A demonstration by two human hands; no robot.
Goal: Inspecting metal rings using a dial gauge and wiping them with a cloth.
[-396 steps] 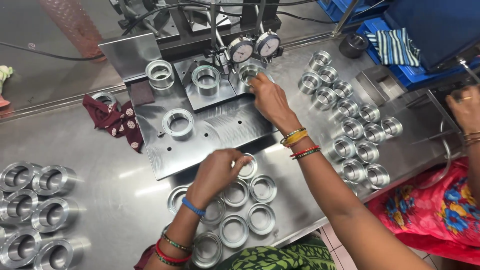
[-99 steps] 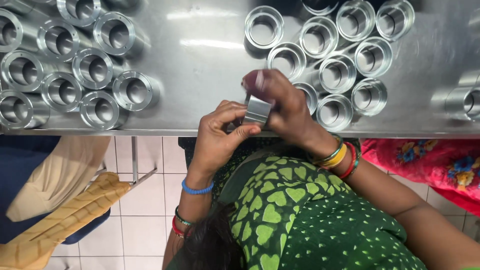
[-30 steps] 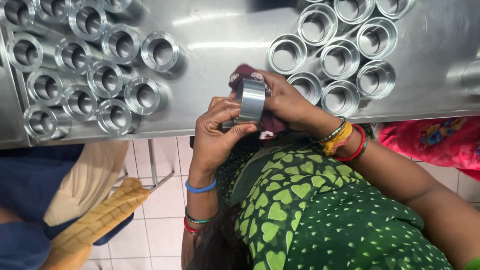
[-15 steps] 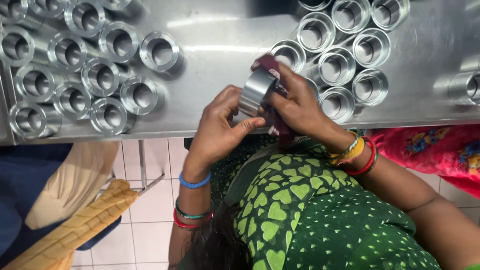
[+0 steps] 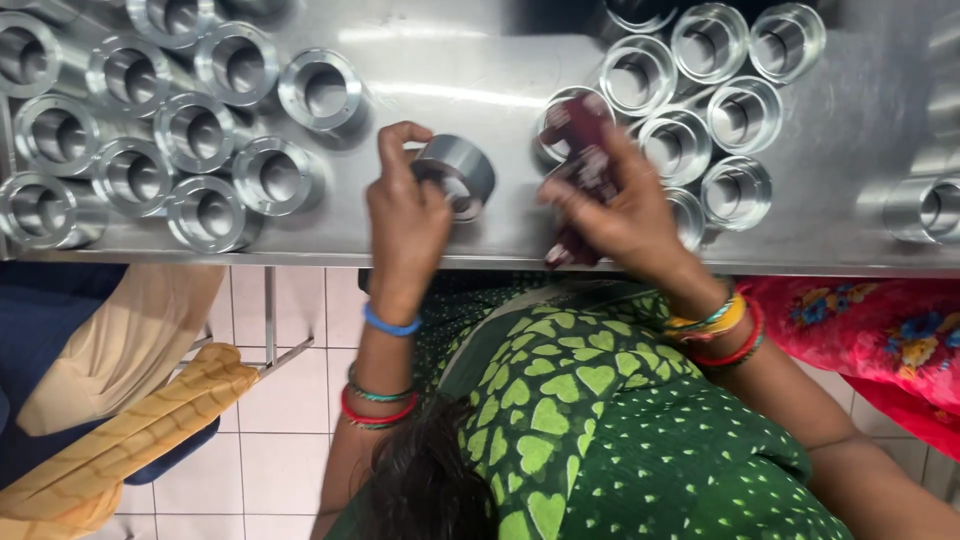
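While the view looks straight down over the person's head, both forearms reach up from the green heart-print top (image 5: 600, 420) to the near edge of the steel table (image 5: 480, 80). The left hand (image 5: 405, 215) is bent at the wrist, its fingers curled closed around a short metal ring (image 5: 458, 172) that rests tilted on the table just beyond the edge, open bore towards the hand. The right hand (image 5: 625, 210), to the right of the ring and near it, is clenched on a dark red cloth (image 5: 580, 160); the cloth's upper end lies over one of the cups (image 5: 740, 115), and its lower end hangs past the table edge.

Left of the ring, well apart, stands a cluster of flanged sleeves (image 5: 195, 130), bright metal, bores up, packed touching. Right of the ring, beyond the cloth, a second cluster of thin-walled cups stands in rows, also touching. One further metal part (image 5: 925, 208) lies on its side at the far right of the table.

A blue band and red and green bangles circle the left wrist; yellow, red and green bangles circle the right. Below the table, left of the ring, tan fabric (image 5: 120, 390) lies over pale floor tiles (image 5: 290, 390); at lower right is a red flowered cloth (image 5: 880, 330). No label shows on any part.
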